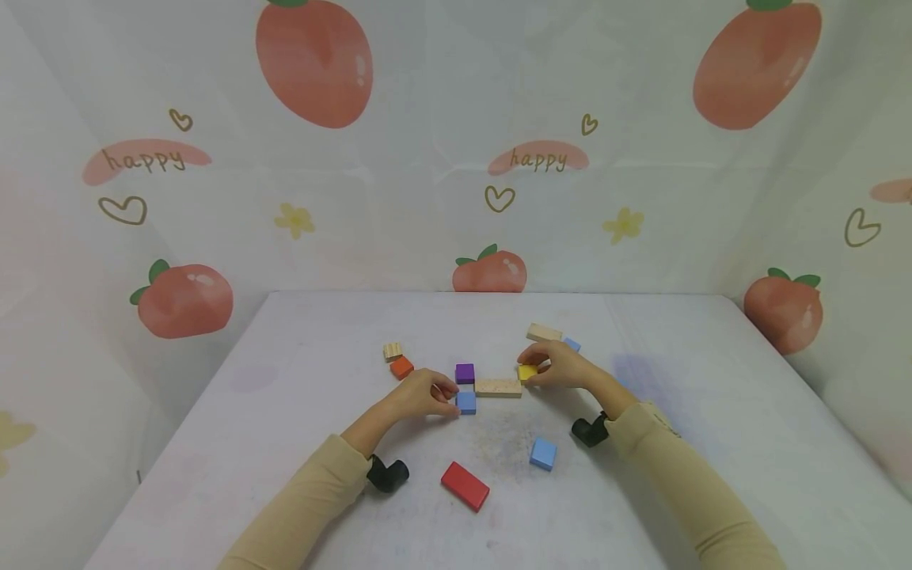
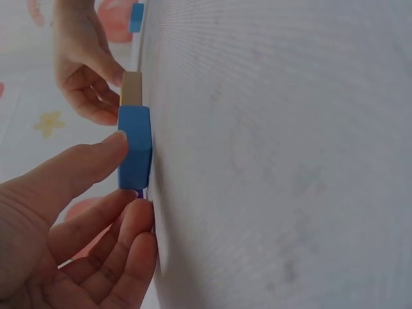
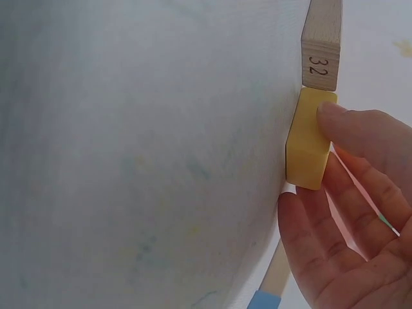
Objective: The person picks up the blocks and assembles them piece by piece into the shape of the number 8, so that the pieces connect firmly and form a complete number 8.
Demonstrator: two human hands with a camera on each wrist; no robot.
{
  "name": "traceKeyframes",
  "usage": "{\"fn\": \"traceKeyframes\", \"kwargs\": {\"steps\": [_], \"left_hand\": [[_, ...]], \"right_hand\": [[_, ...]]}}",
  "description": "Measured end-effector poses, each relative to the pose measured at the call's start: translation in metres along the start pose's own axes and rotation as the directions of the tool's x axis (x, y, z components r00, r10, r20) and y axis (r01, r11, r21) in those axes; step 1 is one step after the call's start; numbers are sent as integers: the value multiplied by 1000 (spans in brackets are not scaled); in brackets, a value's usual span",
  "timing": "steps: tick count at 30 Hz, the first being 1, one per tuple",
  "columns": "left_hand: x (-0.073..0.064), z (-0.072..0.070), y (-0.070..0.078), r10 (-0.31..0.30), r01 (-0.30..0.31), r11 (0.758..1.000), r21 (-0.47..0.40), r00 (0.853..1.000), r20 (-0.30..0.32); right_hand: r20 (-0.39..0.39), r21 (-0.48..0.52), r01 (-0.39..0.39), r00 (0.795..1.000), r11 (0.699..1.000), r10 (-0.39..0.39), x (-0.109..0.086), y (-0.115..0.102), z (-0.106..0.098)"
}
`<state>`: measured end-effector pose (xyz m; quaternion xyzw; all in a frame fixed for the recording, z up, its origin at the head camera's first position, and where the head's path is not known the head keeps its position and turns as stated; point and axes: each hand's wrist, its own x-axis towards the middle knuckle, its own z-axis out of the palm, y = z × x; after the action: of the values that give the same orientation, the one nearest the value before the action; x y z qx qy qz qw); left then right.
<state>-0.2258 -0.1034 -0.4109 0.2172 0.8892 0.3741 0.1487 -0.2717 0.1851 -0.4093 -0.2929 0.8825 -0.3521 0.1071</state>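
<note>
On the white table a wooden block [image 1: 498, 389] lies lengthwise between my hands. At its left end sit a blue block [image 1: 466, 404] and, just behind, a purple block [image 1: 465, 373]. My left hand [image 1: 420, 393] holds the blue block, thumb on its near side and index finger at the far end in the left wrist view. My right hand [image 1: 563, 366] pinches a yellow block [image 3: 312, 138] at the wooden block's right end. In the right wrist view the number 32 shows on the wooden block [image 3: 321, 61], whose end meets the yellow one.
Nearer me lie a red block [image 1: 465, 486] and a light blue block [image 1: 543, 454]. An orange block [image 1: 402, 367] and a striped wooden block [image 1: 393, 351] are beyond my left hand. Behind my right hand are another wooden block [image 1: 545, 332] and a partly hidden blue piece [image 1: 572, 344].
</note>
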Motion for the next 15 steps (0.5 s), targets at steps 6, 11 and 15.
{"fn": "traceKeyframes", "kwargs": {"steps": [6, 11, 15], "left_hand": [[1, 1, -1, 1, -1, 1000, 11, 1000, -4], [1, 1, 0, 1, -1, 1000, 9, 1000, -4], [0, 1, -1, 3, -2, 1000, 6, 1000, -5]], "right_hand": [[-2, -1, 2, 1000, 1000, -2, 0, 0, 0], [-2, -2, -3, 1000, 1000, 3, 0, -1, 0], [4, 8, -10, 1000, 1000, 10, -1, -2, -1]]}}
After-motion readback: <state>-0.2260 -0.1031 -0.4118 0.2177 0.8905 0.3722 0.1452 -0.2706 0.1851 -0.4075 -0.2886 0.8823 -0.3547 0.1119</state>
